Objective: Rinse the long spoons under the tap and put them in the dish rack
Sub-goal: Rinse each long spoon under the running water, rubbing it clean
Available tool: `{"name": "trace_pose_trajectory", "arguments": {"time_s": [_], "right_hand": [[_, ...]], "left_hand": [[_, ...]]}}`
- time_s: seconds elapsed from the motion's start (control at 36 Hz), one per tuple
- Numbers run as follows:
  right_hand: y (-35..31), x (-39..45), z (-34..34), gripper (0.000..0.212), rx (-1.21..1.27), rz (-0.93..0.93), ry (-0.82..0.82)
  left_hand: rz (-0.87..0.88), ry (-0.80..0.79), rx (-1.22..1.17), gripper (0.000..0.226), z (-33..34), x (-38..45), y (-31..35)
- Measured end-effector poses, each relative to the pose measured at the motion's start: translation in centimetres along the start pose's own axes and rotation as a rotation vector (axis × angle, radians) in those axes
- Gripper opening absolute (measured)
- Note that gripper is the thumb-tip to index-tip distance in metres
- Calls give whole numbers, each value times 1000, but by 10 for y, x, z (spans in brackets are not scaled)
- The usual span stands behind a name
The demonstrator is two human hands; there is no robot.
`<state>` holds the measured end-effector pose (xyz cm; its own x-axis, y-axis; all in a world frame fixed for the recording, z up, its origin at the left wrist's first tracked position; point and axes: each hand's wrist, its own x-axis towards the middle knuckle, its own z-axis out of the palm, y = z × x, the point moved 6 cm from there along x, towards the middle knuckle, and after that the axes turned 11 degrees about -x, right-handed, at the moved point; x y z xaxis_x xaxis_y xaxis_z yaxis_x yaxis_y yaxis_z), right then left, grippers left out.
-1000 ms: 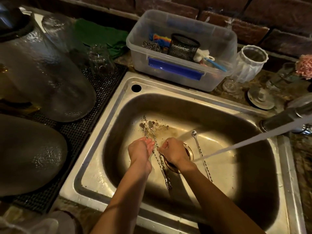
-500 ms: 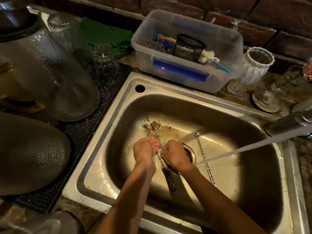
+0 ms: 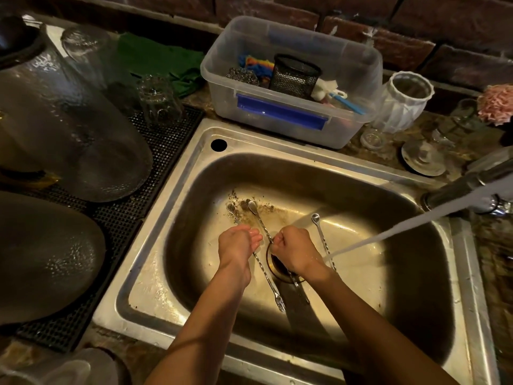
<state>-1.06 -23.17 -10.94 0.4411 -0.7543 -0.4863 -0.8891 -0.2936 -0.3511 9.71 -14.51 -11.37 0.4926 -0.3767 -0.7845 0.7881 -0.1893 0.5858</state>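
Three long twisted-handle spoons lie in the steel sink [image 3: 194, 173]. The left spoon [image 3: 268, 282] runs under my left hand [image 3: 238, 247], whose fingers are stretched out and curl around nothing. My right hand [image 3: 294, 250] is a fist over the drain, closed around the middle spoon [image 3: 256, 215]. Apart from both hands, the right spoon [image 3: 319, 232] lies beside my right wrist. From the tap [image 3: 466, 187] at the right, water [image 3: 402, 229] streams slantwise and lands next to that wrist.
A clear plastic bin [image 3: 280, 118] with a black mesh cup [image 3: 294, 76], scourer and brush stands behind the sink. A black mat [image 3: 130, 218] on the left carries large upturned glassware [image 3: 69, 129]. A white ribbed jar [image 3: 399, 104] and sink strainer [image 3: 423, 159] sit at the back right.
My hands have drawn slightly apart. The middle spoon's lower end has swung right, away from the left spoon's forked end. The water keeps running.
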Motion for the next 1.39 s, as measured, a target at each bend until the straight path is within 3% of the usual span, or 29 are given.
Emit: {"name": "trace_pose_trajectory", "arguments": {"time_s": [0.19, 0.33, 0.47, 0.67, 1.03, 1.17, 1.39], "right_hand": [[13, -19, -11, 29, 28, -2, 24], [32, -31, -8, 4, 62, 12, 31], [36, -43, -19, 8, 68, -39, 125], [42, -70, -39, 19, 209, -33, 191], [58, -102, -45, 20, 593, -22, 148], [55, -107, -48, 31, 594, -74, 116], [59, -116, -56, 26, 641, -52, 136]], "left_hand": [[-29, -105, 86, 28, 14, -8, -11], [-58, -190, 56, 13, 27, -19, -23], [-89, -238, -22, 22, 42, -33, -28], [-126, -281, -155, 14, 54, -51, -31], [-103, -340, -172, 18, 65, -77, -36], [-111, -365, -185, 14, 71, -82, -36], [-148, -398, -242, 14, 77, -91, -33]]}}
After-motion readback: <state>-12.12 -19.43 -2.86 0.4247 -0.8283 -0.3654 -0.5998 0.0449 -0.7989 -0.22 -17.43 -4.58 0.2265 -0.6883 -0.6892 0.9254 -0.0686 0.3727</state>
